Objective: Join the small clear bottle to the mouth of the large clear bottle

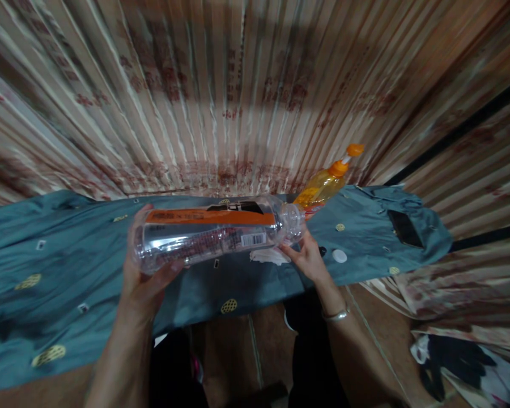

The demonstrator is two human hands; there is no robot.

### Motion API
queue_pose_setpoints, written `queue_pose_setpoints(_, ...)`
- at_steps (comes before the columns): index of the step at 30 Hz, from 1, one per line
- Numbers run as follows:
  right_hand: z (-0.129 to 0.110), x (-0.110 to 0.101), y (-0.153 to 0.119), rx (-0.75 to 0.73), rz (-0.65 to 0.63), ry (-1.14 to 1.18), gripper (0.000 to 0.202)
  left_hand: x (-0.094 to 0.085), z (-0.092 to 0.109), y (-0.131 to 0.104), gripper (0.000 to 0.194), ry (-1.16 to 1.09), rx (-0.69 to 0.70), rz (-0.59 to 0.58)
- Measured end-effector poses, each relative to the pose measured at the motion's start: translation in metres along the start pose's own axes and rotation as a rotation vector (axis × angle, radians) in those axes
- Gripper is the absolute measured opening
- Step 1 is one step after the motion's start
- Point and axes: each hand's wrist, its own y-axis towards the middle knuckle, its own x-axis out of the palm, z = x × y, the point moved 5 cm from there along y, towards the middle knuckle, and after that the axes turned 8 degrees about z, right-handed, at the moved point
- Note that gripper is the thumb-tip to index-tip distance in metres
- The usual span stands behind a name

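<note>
A pleated curtain point(246, 96) with a reddish printed pattern is hanging across the background, and a teal cloth point(68, 266) with small gold emblems is covering the bench in front of it. A clear plastic bottle point(212, 232) with an orange label is lying on its side in the air just above the cloth, its open neck pointing toward the right. The left hand point(147, 277) is gripping the base end of the bottle, with fingers wrapping around the underside and the thumb showing over the top. The right hand point(308, 258) is closing its fingertips on the neck end of the bottle from below. A white bottle cap point(339, 256) is lying on the cloth just beside the right hand. A yellow squeeze bottle point(323, 184) with an orange flip cap is lying tilted on the cloth behind the neck of the clear bottle. A dark rectangular object point(404, 228) is lying on the cloth well apart, toward the right end. A metal bangle point(336, 315) is sitting on the right wrist.
</note>
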Motion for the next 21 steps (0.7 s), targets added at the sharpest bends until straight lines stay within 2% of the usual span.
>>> queue_pose_setpoints(13,-0.0010,0.0006,0.0001,-0.012,-0.004,0.002,0.070,0.0049,-0.0010,-0.0040,0.079,-0.083,-0.145,0.096)
queue_pose_setpoints(17,-0.0007,0.0011,0.0000,-0.002,-0.007,0.002,0.072,0.0057,-0.0034,-0.0015,0.074,-0.085,-0.142,0.133)
queue_pose_setpoints(21,-0.0012,0.0013,0.0006,-0.004,-0.013,-0.003,0.072,0.0056,-0.0068,0.0020,0.075,-0.070,-0.159,0.118)
